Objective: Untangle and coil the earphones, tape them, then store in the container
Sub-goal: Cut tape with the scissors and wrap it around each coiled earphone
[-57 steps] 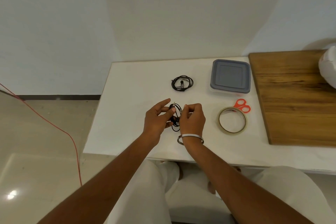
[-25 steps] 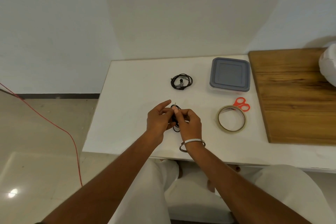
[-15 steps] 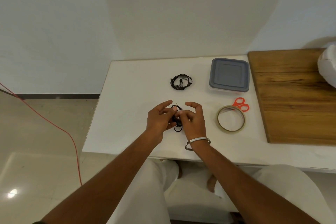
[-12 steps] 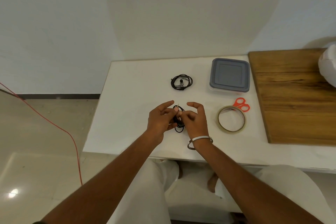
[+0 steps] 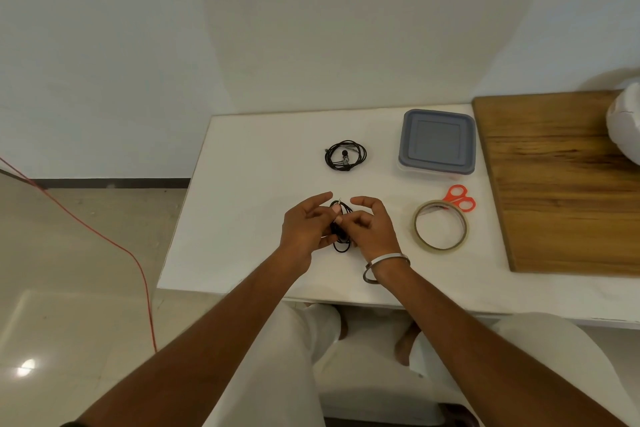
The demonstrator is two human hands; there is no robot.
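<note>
Black earphones (image 5: 341, 243) hang in small loops between my two hands, above the near middle of the white table (image 5: 242, 184). My left hand (image 5: 306, 225) pinches the bundle with thumb and fingers. My right hand (image 5: 370, 225) holds the cord from the other side, its index finger and thumb curled apart above it. A second pair of black earphones (image 5: 345, 155) lies coiled farther back. A roll of clear tape (image 5: 440, 225) lies to the right, and a closed grey-lidded container (image 5: 437, 142) stands at the back right.
Orange-handled scissors (image 5: 459, 198) lie just behind the tape roll. A wooden board (image 5: 568, 184) covers the table's right side, with a white object (image 5: 625, 125) at its far edge. A red cable (image 5: 104, 239) runs across the floor on the left.
My right hand has shifted a little to the right and its fingers have spread from a closed pinch, while the left hand keeps its hold on the bundle.
</note>
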